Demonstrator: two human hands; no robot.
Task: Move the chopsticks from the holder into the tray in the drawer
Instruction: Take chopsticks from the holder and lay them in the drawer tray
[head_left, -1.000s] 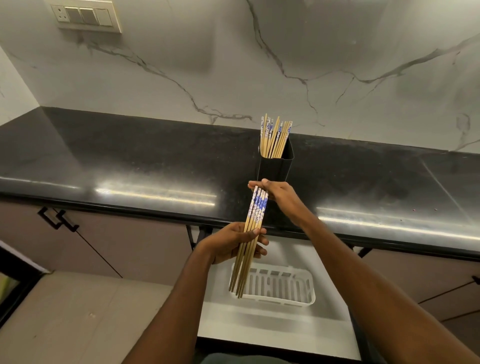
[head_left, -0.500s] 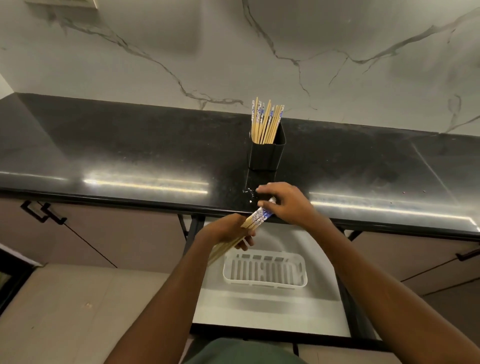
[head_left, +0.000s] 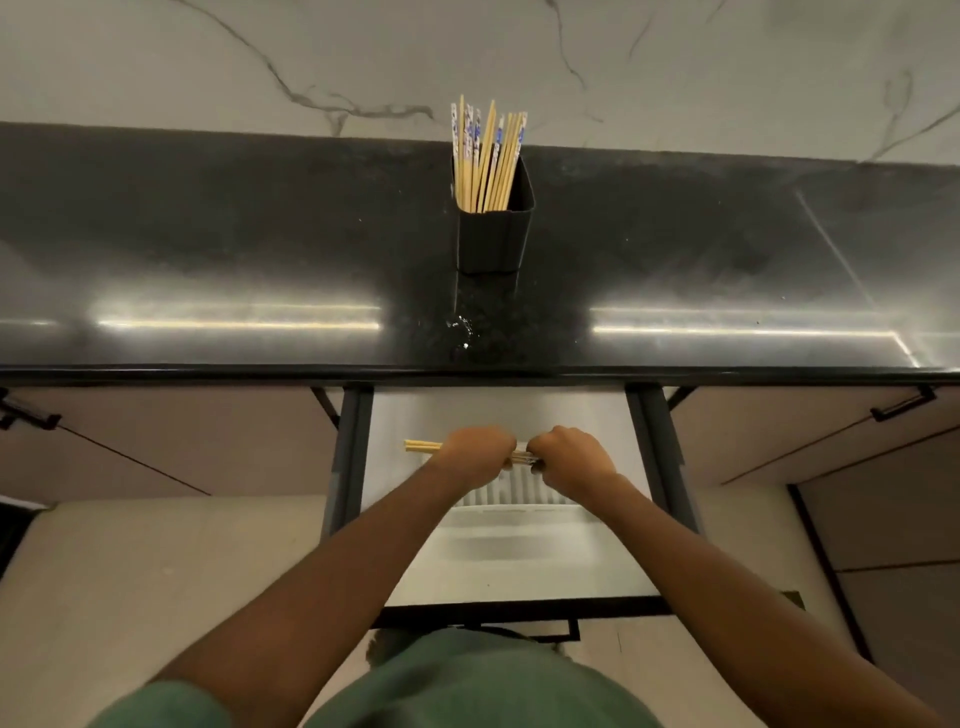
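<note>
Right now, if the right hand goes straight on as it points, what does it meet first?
Probably the white tray in the drawer; the right hand, gripping the chopsticks, is right above it, gap unclear.

The left hand (head_left: 475, 457) and right hand (head_left: 569, 460) cover most of the held chopsticks (head_left: 422, 446); only tips show at the left hand's 9 o'clock. The tray (head_left: 511, 493) is largely hidden beneath them. The holder (head_left: 493, 239) conceals the lower ends of the upright chopsticks (head_left: 485, 156).
</note>
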